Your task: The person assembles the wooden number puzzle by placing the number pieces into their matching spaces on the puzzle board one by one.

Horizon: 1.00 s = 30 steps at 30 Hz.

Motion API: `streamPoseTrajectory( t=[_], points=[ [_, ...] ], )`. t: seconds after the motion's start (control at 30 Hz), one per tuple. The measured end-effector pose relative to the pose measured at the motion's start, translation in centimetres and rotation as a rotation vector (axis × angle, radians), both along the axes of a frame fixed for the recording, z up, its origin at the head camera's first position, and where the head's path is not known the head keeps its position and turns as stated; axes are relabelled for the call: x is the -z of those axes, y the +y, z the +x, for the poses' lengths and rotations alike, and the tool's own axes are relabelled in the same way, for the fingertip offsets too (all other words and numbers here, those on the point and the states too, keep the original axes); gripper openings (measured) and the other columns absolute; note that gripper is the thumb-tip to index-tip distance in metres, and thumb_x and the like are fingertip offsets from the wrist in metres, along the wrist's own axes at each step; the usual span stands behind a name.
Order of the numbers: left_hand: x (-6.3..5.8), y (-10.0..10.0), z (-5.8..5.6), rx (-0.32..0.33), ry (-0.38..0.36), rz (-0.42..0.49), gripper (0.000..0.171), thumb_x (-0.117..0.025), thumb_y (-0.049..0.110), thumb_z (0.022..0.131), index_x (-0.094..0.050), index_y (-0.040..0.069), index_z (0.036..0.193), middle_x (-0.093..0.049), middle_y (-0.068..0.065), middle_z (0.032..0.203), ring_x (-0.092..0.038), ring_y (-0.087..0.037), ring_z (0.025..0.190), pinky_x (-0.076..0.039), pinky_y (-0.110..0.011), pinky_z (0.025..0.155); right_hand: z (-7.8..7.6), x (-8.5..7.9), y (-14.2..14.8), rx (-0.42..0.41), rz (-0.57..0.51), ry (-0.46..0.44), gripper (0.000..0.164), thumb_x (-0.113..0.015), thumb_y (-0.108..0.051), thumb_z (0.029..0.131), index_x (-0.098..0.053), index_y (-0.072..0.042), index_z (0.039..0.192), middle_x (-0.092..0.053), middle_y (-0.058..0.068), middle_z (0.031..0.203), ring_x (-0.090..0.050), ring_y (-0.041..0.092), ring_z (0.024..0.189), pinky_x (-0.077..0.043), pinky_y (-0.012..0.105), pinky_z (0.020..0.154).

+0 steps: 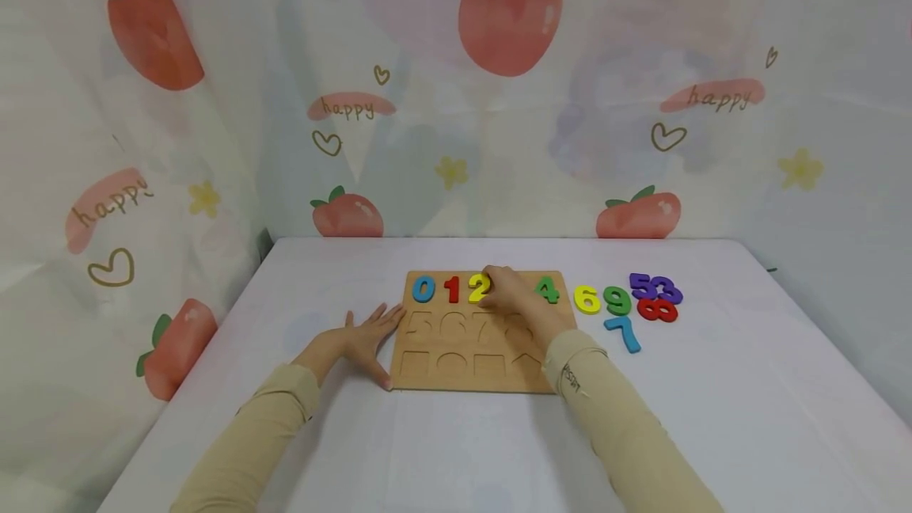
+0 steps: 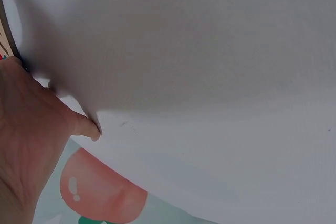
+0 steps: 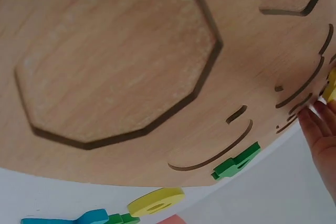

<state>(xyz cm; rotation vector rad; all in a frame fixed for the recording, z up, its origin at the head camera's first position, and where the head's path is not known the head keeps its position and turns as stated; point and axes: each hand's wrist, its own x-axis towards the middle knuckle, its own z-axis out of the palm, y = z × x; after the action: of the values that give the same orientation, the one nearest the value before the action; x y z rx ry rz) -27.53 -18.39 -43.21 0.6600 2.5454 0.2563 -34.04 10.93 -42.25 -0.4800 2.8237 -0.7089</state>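
A wooden number board [image 1: 463,339] lies on the table, with a blue 0 [image 1: 416,290], a red 1 [image 1: 454,291] and a green 4 [image 1: 547,291] along its top row. Between the 1 and the 4, my right hand [image 1: 507,291] pinches a yellow 2 [image 1: 479,289] over the board's top row. The right wrist view shows those fingertips [image 3: 314,121] beside the yellow piece [image 3: 331,86], which is cut off by the frame's edge. With fingers spread, my left hand [image 1: 366,341] rests against the board's left edge; the left wrist view shows part of that hand [image 2: 31,124].
Right of the board lie a yellow 6 [image 1: 580,299], a green 9 [image 1: 618,310] and a blue 7 [image 1: 628,336]. Farther right, a purple 5 [image 1: 643,286], a purple 3 [image 1: 667,291] and a red 8 [image 1: 657,309] are bunched together. A printed curtain [image 1: 420,165] stands behind the table.
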Motion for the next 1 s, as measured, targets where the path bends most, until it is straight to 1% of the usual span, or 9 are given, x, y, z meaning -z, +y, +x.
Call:
streamPoseTrajectory(
  t=[0.17, 0.3, 0.57, 0.63, 0.73, 0.8, 0.9, 0.97, 1.0],
  points=[
    [0.2, 0.2, 0.0, -0.001, -0.011, 0.014, 0.131, -0.081, 0.055, 0.062, 0.004, 0.010, 0.152, 0.009, -0.007, 0.160, 0.012, -0.034, 0.146, 0.010, -0.075, 0.101, 0.2, 0.0, 0.0, 0.016, 0.001, -0.003, 0.053, -0.071, -0.015, 0.085, -0.050, 0.007, 0.128, -0.055, 0.021, 0.126, -0.050, 0.033, 0.116, -0.040, 0.042, 0.104],
    [0.2, 0.2, 0.1, -0.010, -0.012, 0.016, 0.132, -0.082, 0.055, 0.062, 0.003, 0.011, 0.152, 0.009, -0.007, 0.160, 0.011, -0.033, 0.146, 0.010, -0.074, 0.102, 0.5, 0.0, 0.0, 0.030, 0.000, 0.003, 0.056, -0.071, -0.018, 0.085, -0.050, 0.006, 0.130, -0.053, 0.021, 0.131, -0.047, 0.035, 0.123, -0.037, 0.043, 0.107],
    [-0.1, 0.0, 0.0, -0.003, -0.003, 0.015, 0.132, -0.081, 0.056, 0.062, 0.004, 0.010, 0.152, 0.009, -0.008, 0.160, 0.011, -0.034, 0.146, 0.009, -0.074, 0.102, 0.4, 0.0, -0.4, 0.024, -0.009, 0.069, 0.047, -0.070, -0.018, 0.085, -0.056, 0.008, 0.121, -0.060, 0.021, 0.117, -0.055, 0.030, 0.103, -0.045, 0.041, 0.095],
    [-0.2, 0.0, 0.1, -0.001, -0.003, 0.023, 0.132, -0.081, 0.056, 0.062, 0.003, 0.009, 0.152, 0.009, -0.009, 0.160, 0.011, -0.035, 0.146, 0.009, -0.075, 0.102, 0.5, 0.0, -0.6, 0.034, 0.005, 0.071, 0.047, -0.070, -0.018, 0.085, -0.056, 0.008, 0.121, -0.060, 0.021, 0.116, -0.055, 0.030, 0.101, -0.046, 0.040, 0.095],
    [-0.2, 0.0, 0.0, 0.006, -0.004, 0.019, 0.133, -0.081, 0.057, 0.062, 0.003, 0.008, 0.152, 0.009, -0.010, 0.160, 0.011, -0.036, 0.146, 0.009, -0.075, 0.101, 0.4, 0.3, -0.9, 0.065, -0.005, 0.022, 0.048, -0.069, -0.017, 0.086, -0.053, 0.008, 0.125, -0.059, 0.022, 0.120, -0.055, 0.031, 0.104, -0.045, 0.041, 0.096],
    [-0.2, 0.1, -0.1, 0.005, -0.008, 0.004, 0.132, -0.080, 0.057, 0.062, 0.004, 0.009, 0.152, 0.009, -0.009, 0.160, 0.011, -0.035, 0.146, 0.009, -0.075, 0.102, -0.2, 0.8, -0.9, 0.085, -0.025, -0.013, 0.053, -0.068, -0.017, 0.087, -0.049, 0.008, 0.129, -0.056, 0.023, 0.126, -0.054, 0.033, 0.112, -0.043, 0.042, 0.100],
    [-0.3, 0.2, -0.2, 0.001, -0.013, -0.008, 0.132, -0.080, 0.057, 0.063, 0.005, 0.010, 0.152, 0.009, -0.008, 0.160, 0.011, -0.034, 0.146, 0.007, -0.075, 0.102, -0.9, 2.3, -0.2, 0.058, -0.056, 0.015, 0.060, -0.067, -0.023, 0.088, -0.044, 0.005, 0.136, -0.051, 0.020, 0.135, -0.050, 0.031, 0.123, -0.039, 0.041, 0.106],
    [-0.4, 0.3, -0.2, -0.003, -0.020, -0.020, 0.132, -0.080, 0.057, 0.062, 0.006, 0.012, 0.152, 0.009, -0.007, 0.160, 0.012, -0.033, 0.146, 0.006, -0.075, 0.102, -3.4, 5.6, 1.0, 0.005, -0.092, 0.117, 0.063, -0.067, -0.035, 0.087, -0.048, 0.004, 0.133, -0.057, 0.018, 0.127, -0.055, 0.025, 0.113, -0.045, 0.033, 0.097],
    [-0.4, 0.3, -0.2, -0.005, -0.026, -0.016, 0.133, -0.081, 0.057, 0.062, 0.005, 0.011, 0.152, 0.009, -0.008, 0.160, 0.011, -0.033, 0.146, 0.006, -0.075, 0.102, -4.0, 6.3, 1.3, -0.004, -0.085, 0.133, 0.065, -0.067, -0.039, 0.086, -0.048, 0.002, 0.133, -0.058, 0.016, 0.125, -0.056, 0.024, 0.111, -0.046, 0.032, 0.095]
  ],
)
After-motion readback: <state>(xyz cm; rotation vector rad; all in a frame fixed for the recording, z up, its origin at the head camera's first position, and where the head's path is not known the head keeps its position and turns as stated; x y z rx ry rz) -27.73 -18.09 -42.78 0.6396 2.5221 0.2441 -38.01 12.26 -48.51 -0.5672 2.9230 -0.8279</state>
